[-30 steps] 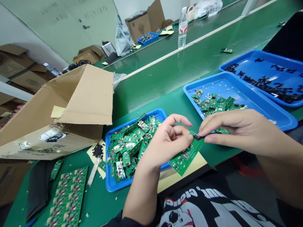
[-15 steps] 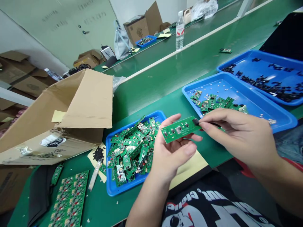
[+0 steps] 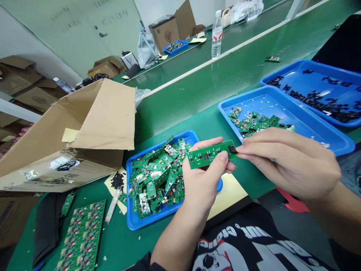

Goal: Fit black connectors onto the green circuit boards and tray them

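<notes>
A narrow green circuit board (image 3: 209, 155) lies across my left hand (image 3: 203, 177), with the thumb pressed on its face and the fingers behind it. At the board's right end sits a small black plastic part (image 3: 232, 149). My right hand (image 3: 287, 160) pinches at the outer edge of this part, thumb and forefinger together. Just left of my left hand, a blue tray (image 3: 132, 222) holds a heap of similar green boards (image 3: 159, 175). Behind my right hand, another blue tray (image 3: 304, 120) holds more boards (image 3: 252, 122) and small pale bits.
A further blue tray (image 3: 299, 67) with loose black parts (image 3: 318, 99) stands at the back right. An open cardboard box (image 3: 104, 116) is at the left. A board panel (image 3: 81, 237), a black pouch (image 3: 49, 226) and yellow paper (image 3: 228, 195) lie on the green table. A water bottle (image 3: 217, 35) stands behind.
My left thumb has come down onto the face of the board, and the board has shifted slightly left and levelled. My right fingers have moved to the outer edge of the black part, which now shows more.
</notes>
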The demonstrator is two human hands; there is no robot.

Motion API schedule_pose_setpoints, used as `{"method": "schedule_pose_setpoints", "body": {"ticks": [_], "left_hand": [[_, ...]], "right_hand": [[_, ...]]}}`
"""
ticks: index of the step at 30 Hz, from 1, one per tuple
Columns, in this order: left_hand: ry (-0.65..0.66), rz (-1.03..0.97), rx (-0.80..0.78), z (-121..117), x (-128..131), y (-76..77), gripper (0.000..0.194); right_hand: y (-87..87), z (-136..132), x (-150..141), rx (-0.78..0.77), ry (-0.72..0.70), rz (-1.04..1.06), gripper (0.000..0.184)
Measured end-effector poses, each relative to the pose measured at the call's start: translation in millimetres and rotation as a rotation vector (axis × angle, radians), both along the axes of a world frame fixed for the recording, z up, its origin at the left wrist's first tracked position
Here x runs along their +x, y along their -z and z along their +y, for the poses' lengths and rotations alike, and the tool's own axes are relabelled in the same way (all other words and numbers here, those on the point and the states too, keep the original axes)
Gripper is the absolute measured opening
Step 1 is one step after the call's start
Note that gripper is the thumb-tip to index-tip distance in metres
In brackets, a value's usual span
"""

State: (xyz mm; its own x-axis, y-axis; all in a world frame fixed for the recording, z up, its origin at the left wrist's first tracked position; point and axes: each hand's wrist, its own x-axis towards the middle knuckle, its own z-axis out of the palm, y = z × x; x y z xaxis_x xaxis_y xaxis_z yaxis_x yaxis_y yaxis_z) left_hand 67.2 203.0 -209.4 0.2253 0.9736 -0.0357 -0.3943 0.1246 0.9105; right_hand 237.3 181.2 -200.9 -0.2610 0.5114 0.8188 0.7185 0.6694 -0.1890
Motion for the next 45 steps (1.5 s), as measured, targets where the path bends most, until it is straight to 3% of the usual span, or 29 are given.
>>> {"method": "schedule_pose_setpoints", "body": {"ticks": [4,8,14,20,27,33,36,40,45], "left_hand": [[-0.097,0.049,0.098,-1,2,1.7,0.026],[-0.105,0.080,0.119,-1,2,1.2,0.027],[-0.039,0.041,0.077,0,-1,-3.6,0.027],[0.032,0.005,0.002,5,-2,-3.9,0.035],[0.131,-0.082,-0.105,9,-10,-7.0,0.029],[0.245,-0.027,-0.130,14,-20,-14.3,0.032],[0.344,-0.006,-0.125,18,-26,-16.6,0.029],[0.472,-0.009,-0.134,22,-33,-21.2,0.028],[0.413,-0.027,-0.130,20,-31,-24.9,0.037]], "right_hand": [[-3.2,-8,-6,-0.096,0.091,-0.006,0.013],[-7.2,-11,-6,-0.118,0.070,-0.008,0.011],[-15.0,-6,1,0.005,0.056,-0.061,0.016],[-11.4,-1,0,0.104,0.017,-0.089,0.016],[-14.0,5,3,0.040,-0.035,-0.057,0.017],[-19.5,7,6,-0.023,-0.121,-0.045,0.042],[-25.6,11,11,-0.124,-0.241,-0.098,0.026],[-32.9,17,18,-0.221,-0.423,-0.159,0.021],[-31.3,15,15,-0.199,-0.355,-0.146,0.017]]}}
